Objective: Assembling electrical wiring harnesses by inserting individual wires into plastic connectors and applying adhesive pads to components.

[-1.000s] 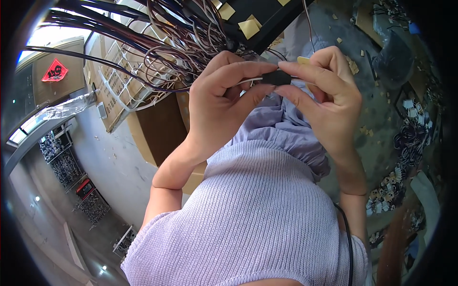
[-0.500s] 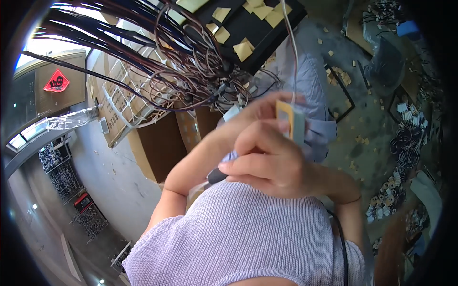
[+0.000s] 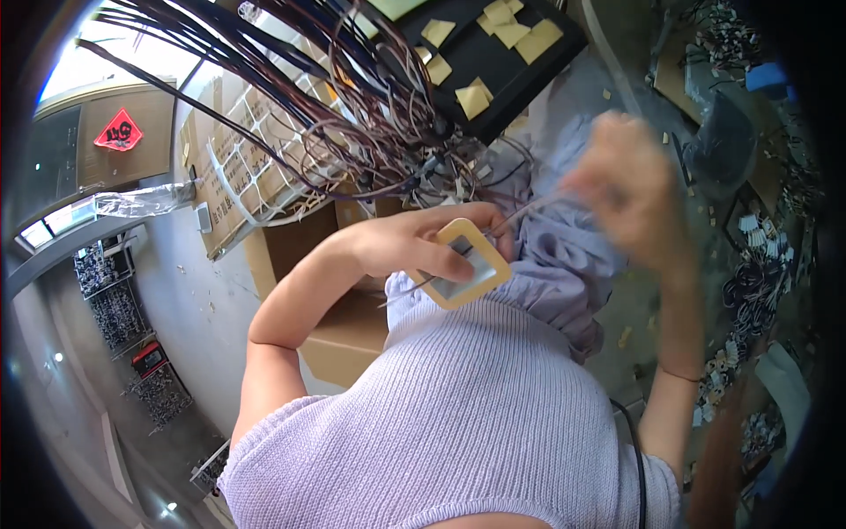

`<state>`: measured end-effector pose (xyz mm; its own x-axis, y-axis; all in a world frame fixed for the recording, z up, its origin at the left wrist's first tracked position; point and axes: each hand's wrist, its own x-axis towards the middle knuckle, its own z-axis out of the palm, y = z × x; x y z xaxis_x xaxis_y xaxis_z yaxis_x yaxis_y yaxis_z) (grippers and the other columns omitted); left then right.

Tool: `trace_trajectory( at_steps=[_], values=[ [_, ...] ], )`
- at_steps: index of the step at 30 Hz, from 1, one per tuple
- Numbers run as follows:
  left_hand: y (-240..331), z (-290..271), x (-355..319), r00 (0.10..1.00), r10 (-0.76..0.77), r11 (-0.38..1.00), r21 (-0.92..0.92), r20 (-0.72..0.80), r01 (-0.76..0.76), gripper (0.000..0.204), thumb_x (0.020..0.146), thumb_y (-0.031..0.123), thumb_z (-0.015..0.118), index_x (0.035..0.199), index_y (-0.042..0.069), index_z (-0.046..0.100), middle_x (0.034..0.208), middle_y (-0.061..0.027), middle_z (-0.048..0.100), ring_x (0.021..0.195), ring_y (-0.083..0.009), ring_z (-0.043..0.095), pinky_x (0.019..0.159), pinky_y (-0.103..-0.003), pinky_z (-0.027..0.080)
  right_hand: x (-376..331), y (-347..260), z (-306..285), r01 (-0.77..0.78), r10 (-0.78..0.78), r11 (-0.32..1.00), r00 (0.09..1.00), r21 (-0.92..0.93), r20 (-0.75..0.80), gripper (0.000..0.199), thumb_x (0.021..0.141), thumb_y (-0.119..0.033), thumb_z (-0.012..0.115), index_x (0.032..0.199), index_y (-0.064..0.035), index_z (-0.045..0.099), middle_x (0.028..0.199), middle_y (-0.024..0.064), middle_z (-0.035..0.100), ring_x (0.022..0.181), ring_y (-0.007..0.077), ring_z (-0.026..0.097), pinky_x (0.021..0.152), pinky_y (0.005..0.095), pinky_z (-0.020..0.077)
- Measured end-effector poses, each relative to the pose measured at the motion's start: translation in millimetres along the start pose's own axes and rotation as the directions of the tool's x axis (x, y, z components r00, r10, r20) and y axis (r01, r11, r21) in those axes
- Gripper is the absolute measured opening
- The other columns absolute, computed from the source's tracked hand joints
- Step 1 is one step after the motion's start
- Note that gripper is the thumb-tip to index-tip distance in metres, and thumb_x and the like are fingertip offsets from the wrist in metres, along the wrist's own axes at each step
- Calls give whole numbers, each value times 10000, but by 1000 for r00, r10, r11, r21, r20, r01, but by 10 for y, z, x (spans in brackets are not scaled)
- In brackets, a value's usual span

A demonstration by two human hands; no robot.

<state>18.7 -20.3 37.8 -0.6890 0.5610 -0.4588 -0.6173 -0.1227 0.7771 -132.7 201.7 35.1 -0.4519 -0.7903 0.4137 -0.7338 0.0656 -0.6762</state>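
Observation:
My left hand (image 3: 414, 245) grips a small square device (image 3: 483, 262) with a cream rim and a grey middle, its thumb pressed on the face. A thin pale cable (image 3: 534, 204) runs from behind the device toward my right hand (image 3: 621, 189). That hand is raised to the right, blurred by motion, its fingers drawn together on the cable. A short thin wire end (image 3: 401, 298) sticks out on the device's near left side. Behind my left hand hangs a tangled bundle of brown and dark cables (image 3: 388, 145).
Yellowish paper squares (image 3: 538, 41) lie on a black board (image 3: 476, 57) at the back. An open cardboard box (image 3: 339, 348) stands beside my left arm. On the floor at right are piles of white connectors and dark cables (image 3: 753, 282).
My right hand has moved from in front of my chest up and to the right. The device has come down and left, turning its cream-rimmed face toward me.

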Motion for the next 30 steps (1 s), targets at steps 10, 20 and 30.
trace_trajectory(
  at_steps=[10, 20, 30],
  values=[
    [-15, 359, 32, 996, -89, 996, -6, 12, 89, 326, 885, 61, 559, 1203, 14, 500, 1059, -61, 589, 972, -114, 555, 841, -256, 450, -421, -594, 138, -257, 182, 886, 958, 386, 221, 146, 778, -89, 691, 895, -20, 636, 801, 96, 547, 737, 271, 571, 669, 356, 464],
    [-154, 696, -32, 997, -11, 998, 57, -76, 15, 356, 870, 156, 593, 1177, -2, 505, 1026, -66, 590, 923, -121, 573, 809, -263, 463, -620, -740, 238, -192, 190, 922, 981, 337, 38, 131, 738, 36, 680, 836, -20, 612, 741, 103, 532, 645, 259, 531, 588, 349, 423],
    [-170, 688, -27, 997, -43, 998, -50, -57, 40, 494, 918, 359, 599, 1228, -5, 474, 1107, -69, 589, 1033, -147, 557, 899, -285, 434, -558, -664, 173, -189, 194, 913, 981, 360, 24, 105, 762, 31, 666, 828, -20, 601, 750, 84, 560, 643, 238, 529, 583, 335, 430]
  ],
)
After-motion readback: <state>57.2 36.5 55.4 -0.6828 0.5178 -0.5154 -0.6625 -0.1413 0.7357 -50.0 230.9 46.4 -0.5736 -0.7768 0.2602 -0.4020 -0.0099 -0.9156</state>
